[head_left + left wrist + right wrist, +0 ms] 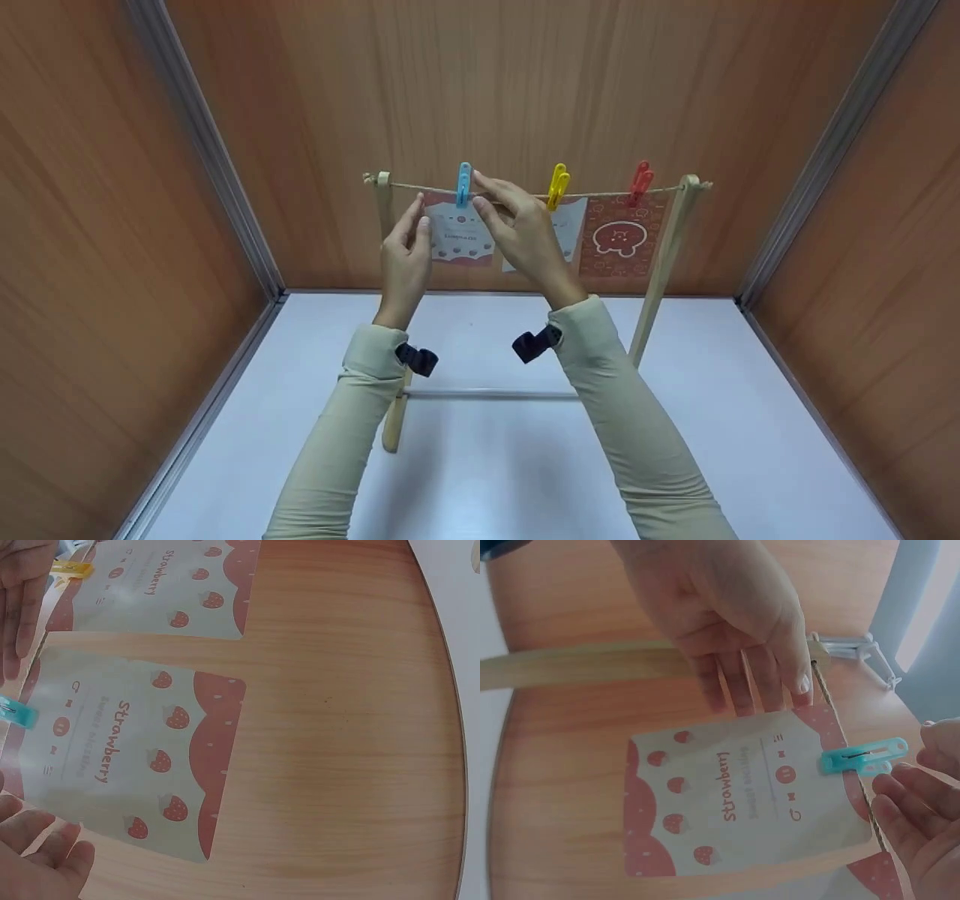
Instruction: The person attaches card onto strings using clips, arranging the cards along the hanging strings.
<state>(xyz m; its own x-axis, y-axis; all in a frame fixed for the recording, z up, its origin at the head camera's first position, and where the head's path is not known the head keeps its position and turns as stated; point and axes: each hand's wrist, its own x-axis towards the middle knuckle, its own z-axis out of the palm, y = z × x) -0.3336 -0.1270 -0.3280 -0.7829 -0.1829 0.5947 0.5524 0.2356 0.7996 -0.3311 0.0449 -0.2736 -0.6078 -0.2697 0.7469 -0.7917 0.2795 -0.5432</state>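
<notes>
A strawberry-print card hangs from a twine line, held at its top by a blue clothespin. My left hand is at the card's outer side edge, its fingertips right at that edge and its fingers relaxed. Beside the clothespin is my right hand, thumb and fingers spread apart with nothing between them. In the right wrist view its fingertips sit close by the clothespin's handle end. A second strawberry card, under a yellow clothespin, is partly hidden behind my right hand in the head view.
Farther right, a red bear-print card hangs from a red clothespin. Wooden posts carry the twine, with a crossbar low between them. The rack stands on a white table, enclosed by wood-grain panels.
</notes>
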